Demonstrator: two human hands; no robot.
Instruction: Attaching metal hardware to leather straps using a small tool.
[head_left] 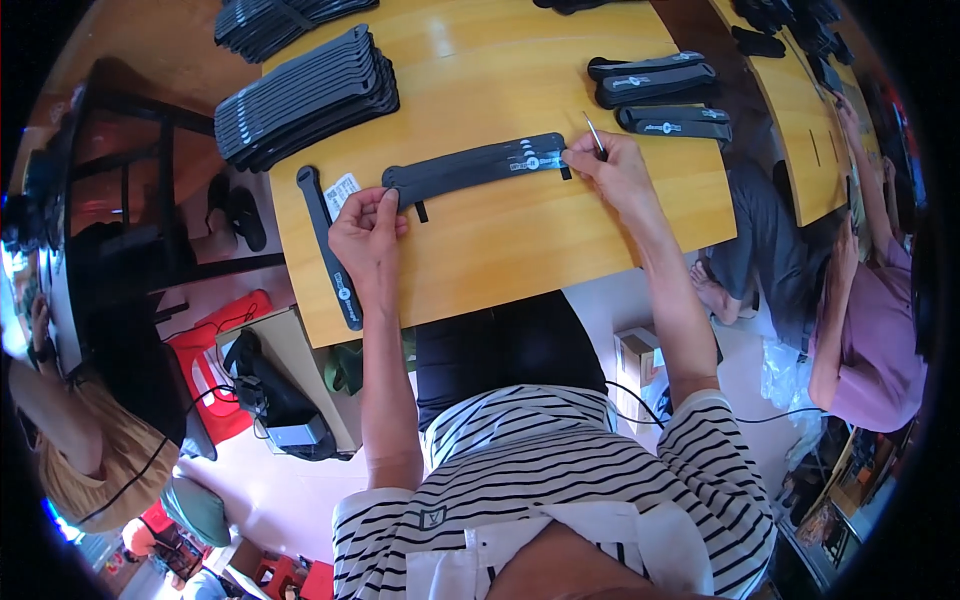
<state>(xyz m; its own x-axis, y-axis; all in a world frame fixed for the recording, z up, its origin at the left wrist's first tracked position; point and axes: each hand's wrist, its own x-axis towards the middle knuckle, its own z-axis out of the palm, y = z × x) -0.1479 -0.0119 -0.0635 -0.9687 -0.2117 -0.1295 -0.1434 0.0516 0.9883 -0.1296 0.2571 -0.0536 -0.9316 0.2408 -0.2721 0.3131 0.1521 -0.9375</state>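
The left hand (368, 225) pinches the left end of the layered black bands (475, 168) near the table's (480, 260) middle; the right hand (618, 172) grips their right end and a slim pointed tool (597, 135). A slip could let that tip nick them, and uneven pinching could skew the layers. Farther left, the tall band pile (305, 100) might slide if bumped.

Workshop, indicated by black strips (305, 98) stacked in batches on a wooden surface (490, 255), adjacent surface (815, 185) occupied by a co-worker (875, 345)
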